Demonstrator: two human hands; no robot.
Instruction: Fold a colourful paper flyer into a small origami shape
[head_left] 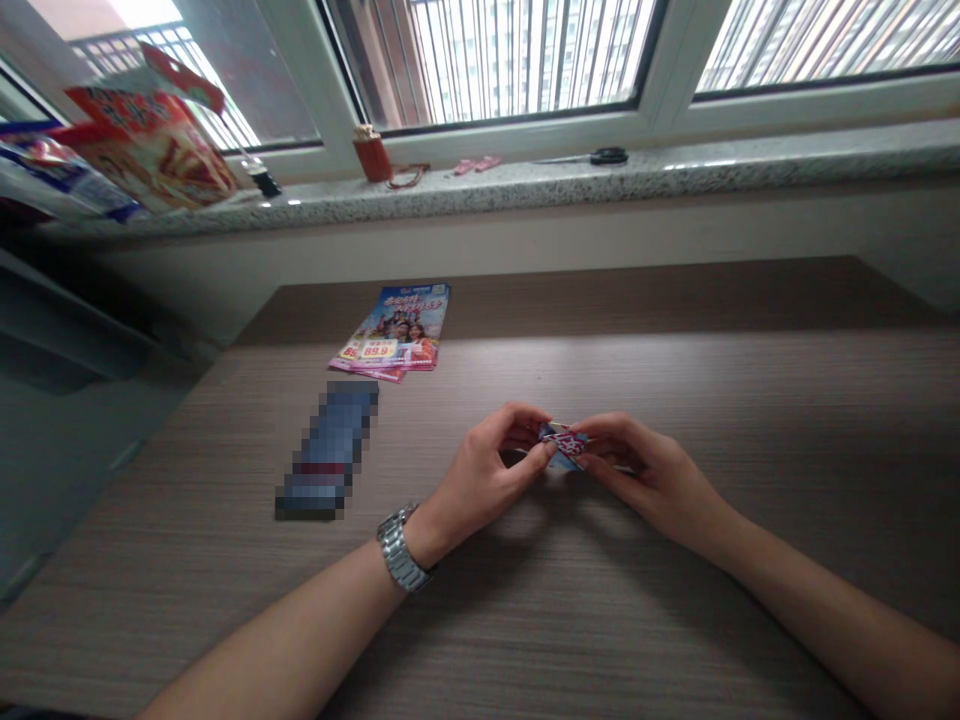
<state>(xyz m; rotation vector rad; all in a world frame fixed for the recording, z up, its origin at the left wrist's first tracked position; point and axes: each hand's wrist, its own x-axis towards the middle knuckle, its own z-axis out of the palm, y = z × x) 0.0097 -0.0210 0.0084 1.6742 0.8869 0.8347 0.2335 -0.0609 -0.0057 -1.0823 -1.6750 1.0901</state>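
Note:
Between my two hands is a small folded piece of printed paper [568, 443], blue, white and pink, held just above the wooden table [675, 620]. My left hand [504, 452], with a metal watch [403, 548] on its wrist, pinches the paper's left side between thumb and fingers. On the right side my right hand [637, 458] grips it the same way. The fingers cover part of the paper, so its full folded shape is hidden. A stack of colourful flyers [401, 330] with similar colours lies farther back, to the left of my hands.
Left of my hands lies a dark, pixelated flat object [330, 450]. On the stone windowsill [525, 185] stand food bags [150, 140], a red lighter-like item [372, 153], pink pieces [477, 165] and black-handled scissors [608, 156]. Windows rise behind.

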